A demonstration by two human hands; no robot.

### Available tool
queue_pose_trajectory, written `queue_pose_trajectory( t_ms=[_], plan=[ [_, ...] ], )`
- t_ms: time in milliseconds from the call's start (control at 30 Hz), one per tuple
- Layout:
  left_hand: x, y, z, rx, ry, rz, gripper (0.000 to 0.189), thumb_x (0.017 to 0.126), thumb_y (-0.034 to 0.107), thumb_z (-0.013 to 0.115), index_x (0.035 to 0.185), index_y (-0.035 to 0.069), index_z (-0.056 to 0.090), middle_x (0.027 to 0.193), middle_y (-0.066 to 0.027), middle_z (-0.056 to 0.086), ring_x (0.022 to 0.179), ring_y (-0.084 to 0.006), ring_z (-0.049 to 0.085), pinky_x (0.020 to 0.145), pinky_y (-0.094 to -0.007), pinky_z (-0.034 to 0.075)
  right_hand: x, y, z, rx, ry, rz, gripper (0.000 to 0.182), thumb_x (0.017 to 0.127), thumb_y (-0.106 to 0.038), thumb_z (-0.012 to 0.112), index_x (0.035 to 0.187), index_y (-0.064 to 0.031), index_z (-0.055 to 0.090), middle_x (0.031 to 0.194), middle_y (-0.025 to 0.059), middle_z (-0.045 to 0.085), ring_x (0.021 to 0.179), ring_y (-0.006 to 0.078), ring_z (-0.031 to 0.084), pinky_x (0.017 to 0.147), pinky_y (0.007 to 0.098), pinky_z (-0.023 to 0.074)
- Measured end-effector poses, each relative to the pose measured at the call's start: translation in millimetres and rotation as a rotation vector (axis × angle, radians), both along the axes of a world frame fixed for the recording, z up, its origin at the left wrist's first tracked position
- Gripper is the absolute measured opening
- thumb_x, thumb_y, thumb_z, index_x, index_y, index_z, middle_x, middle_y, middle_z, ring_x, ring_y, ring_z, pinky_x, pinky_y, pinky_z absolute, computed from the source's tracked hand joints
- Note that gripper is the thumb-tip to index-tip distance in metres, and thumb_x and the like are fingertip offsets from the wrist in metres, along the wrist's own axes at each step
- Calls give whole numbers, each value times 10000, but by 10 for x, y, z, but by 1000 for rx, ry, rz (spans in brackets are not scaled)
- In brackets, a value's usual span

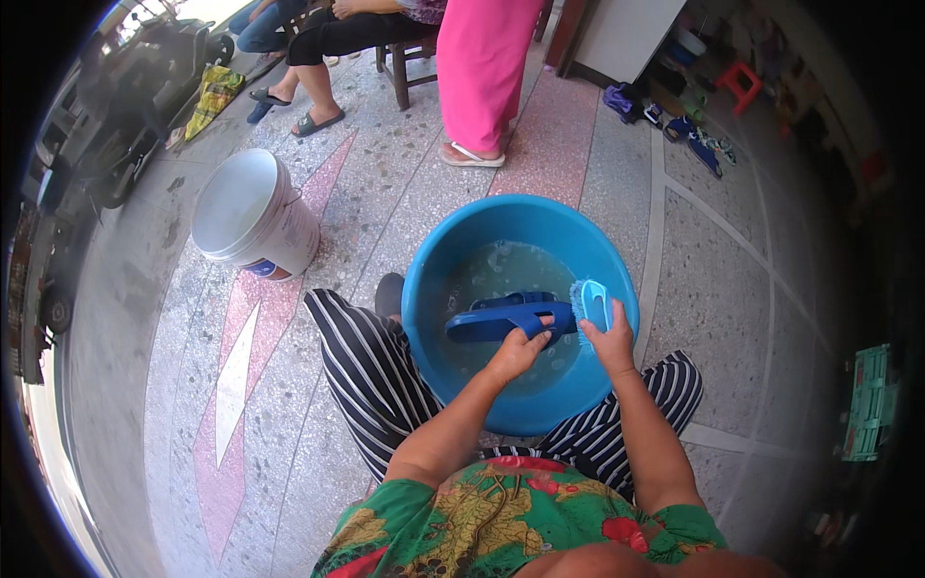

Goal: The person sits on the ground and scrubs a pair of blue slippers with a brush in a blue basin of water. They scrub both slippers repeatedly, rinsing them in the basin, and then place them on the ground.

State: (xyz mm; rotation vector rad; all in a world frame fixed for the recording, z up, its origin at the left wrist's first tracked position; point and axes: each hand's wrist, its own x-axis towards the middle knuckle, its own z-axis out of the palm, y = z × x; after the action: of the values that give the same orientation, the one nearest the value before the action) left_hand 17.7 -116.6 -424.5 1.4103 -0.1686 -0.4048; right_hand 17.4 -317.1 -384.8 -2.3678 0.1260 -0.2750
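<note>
A round blue plastic basin (520,415) stands on the floor between my knees, with cloudy, sudsy water (531,264) in it. My left hand (519,352) grips a dark blue slide sandal (484,324) by its strap end, holding it on its side above the water. Behind that one, a second blue sandal (517,298) shows partly; how it rests is hidden. In my right hand (613,339) is a light blue plastic scrub brush (596,303), its bristles facing left, close to the sandal's strap end.
A white plastic bucket (300,231) stands left of the basin. Beyond it are seated people's legs (318,87) and a standing person in pink trousers (480,79). Shoes (701,148) and a red stool (738,85) lie far right, a green crate (867,404) at the right rim.
</note>
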Motion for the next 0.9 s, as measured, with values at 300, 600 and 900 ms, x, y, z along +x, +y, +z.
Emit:
queue_pose_trajectory(
  t_ms=[300, 600, 900],
  plan=[
    [132, 126, 363, -923, 532, 220, 329, 881, 150, 527, 1185, 23, 505, 1105, -108, 591, 976, -215, 596, 869, -371, 492, -68, -85, -316, 454, 90, -238, 500, 779, -183, 691, 1182, -24, 442, 1056, 76, 529, 926, 175, 521, 797, 306, 447],
    [108, 47, 23, -739, 691, 311, 278, 873, 189, 554, 1080, 2, 551, 1008, -94, 620, 894, -189, 611, 841, -347, 490, 20, 140, 171, 38, -120, -67, 603, 694, -201, 744, 1198, -43, 453, 1118, 138, 542, 976, 282, 550, 830, 367, 449],
    [72, 64, 17, -556, 651, 548, 230, 846, 190, 602, 1020, 45, 568, 941, -65, 622, 824, -170, 610, 772, -318, 502, -307, 26, -54, -230, 138, 179, 616, 645, -298, 754, 1170, -97, 503, 1053, 152, 570, 945, 351, 562, 784, 410, 471]
  ],
)
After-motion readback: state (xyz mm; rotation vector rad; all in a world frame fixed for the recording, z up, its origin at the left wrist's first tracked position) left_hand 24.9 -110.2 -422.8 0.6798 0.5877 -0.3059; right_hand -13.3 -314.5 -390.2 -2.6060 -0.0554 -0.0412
